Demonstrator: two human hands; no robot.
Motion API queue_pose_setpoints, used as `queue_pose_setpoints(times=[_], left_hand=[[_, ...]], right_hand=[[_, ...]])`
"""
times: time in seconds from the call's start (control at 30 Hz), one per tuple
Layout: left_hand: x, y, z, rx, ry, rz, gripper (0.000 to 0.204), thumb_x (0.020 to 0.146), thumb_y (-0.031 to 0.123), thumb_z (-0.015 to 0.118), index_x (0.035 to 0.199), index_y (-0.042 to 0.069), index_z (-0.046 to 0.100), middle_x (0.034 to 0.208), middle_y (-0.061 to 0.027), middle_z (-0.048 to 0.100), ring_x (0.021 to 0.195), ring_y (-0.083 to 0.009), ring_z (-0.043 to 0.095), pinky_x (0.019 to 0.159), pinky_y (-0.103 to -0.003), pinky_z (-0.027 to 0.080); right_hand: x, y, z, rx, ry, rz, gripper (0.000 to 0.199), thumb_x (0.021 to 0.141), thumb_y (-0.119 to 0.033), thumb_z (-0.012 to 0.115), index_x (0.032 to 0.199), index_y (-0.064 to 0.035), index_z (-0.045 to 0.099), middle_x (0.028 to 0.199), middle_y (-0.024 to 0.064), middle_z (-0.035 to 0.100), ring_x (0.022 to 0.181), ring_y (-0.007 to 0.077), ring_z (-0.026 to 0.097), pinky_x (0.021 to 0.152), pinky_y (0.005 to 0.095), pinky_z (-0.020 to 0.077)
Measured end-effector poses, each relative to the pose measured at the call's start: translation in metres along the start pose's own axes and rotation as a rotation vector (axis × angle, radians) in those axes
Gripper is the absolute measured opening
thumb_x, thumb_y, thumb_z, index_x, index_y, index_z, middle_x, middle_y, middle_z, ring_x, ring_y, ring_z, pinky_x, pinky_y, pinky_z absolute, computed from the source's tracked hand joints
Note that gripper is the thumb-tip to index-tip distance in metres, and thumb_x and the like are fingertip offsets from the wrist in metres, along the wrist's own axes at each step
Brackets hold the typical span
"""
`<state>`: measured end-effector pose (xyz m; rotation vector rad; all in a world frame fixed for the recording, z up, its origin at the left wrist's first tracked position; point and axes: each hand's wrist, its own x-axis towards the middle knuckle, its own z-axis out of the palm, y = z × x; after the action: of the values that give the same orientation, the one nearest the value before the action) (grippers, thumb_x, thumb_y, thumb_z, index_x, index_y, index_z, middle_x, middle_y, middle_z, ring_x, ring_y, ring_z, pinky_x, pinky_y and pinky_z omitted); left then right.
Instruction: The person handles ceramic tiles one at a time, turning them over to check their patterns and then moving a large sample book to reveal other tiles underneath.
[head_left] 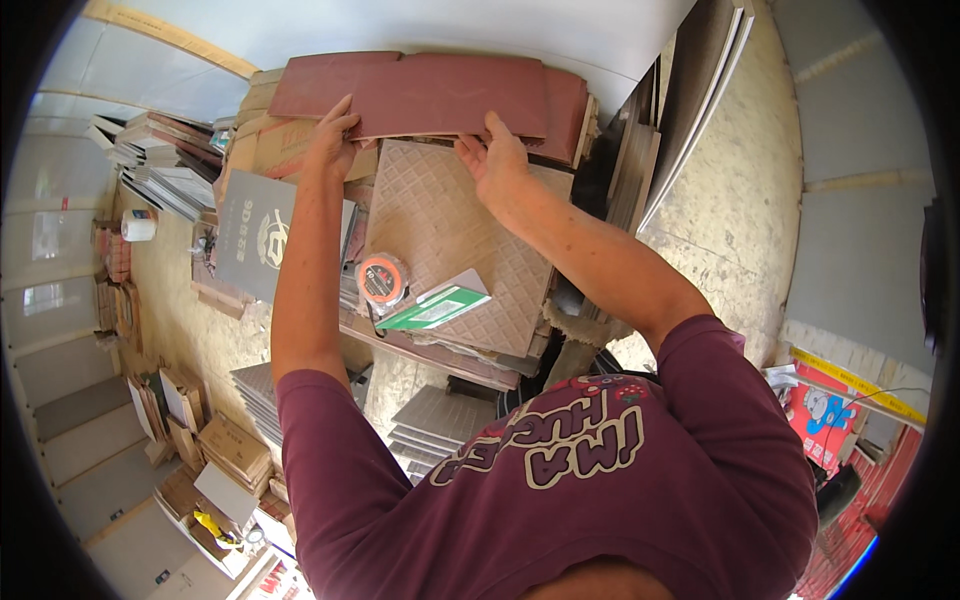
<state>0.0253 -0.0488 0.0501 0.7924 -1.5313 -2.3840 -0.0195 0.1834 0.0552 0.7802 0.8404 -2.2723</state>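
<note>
A long dark red tile (450,95) lies at the far side of the stack, overlapping other red tiles (325,82) behind and beside it. At the near left corner of that tile, my left hand (335,138) is closed on the edge. Farther right, my right hand (495,158) holds the same near edge, one digit on top and the other fingers curled below it. Between my forearms is a brown tile with a raised diamond pattern (450,230). On it rest an orange and black tape measure (381,280) and a green and white packet (435,307).
A grey printed board (258,232) leans left of my left forearm. Large panels (690,110) stand upright on the right. Stacked grey tiles (435,415) sit below the work stack. Cardboard boxes (235,448) and a white tub (139,225) are on the left.
</note>
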Motion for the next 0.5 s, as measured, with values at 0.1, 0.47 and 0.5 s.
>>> queue_pose_setpoints(times=[0.1,0.47,0.5], left_hand=[[0.011,-0.004,-0.004,0.067,-0.008,0.015,0.05,0.079,-0.007,0.046,0.128,-0.002,0.04,0.109,-0.0105,0.055,0.085,-0.0166,0.055,0.067,-0.028,0.046],[0.019,-0.013,0.023,0.309,0.027,0.077,0.051,0.077,-0.005,0.051,0.127,0.0,0.043,0.113,-0.0058,0.055,0.091,-0.0129,0.055,0.077,-0.024,0.043],[0.021,-0.013,0.022,0.325,0.031,0.073,0.051,0.077,-0.004,0.051,0.127,0.0,0.043,0.113,-0.0059,0.056,0.092,-0.013,0.054,0.078,-0.024,0.043]], right_hand=[[0.002,0.004,-0.003,-0.067,-0.017,0.004,0.018,0.089,-0.02,0.05,0.101,-0.006,0.049,0.093,0.006,0.053,0.084,0.0182,0.054,0.077,0.0334,0.049],[0.005,0.007,-0.007,-0.192,-0.002,0.118,0.019,0.089,-0.02,0.042,0.093,-0.0034,0.05,0.083,0.0074,0.056,0.072,0.0158,0.057,0.065,0.0328,0.0495],[0.005,0.007,-0.007,-0.214,-0.016,0.139,0.019,0.088,-0.021,0.043,0.094,-0.0035,0.05,0.082,0.0067,0.056,0.07,0.0153,0.057,0.064,0.0326,0.049]])
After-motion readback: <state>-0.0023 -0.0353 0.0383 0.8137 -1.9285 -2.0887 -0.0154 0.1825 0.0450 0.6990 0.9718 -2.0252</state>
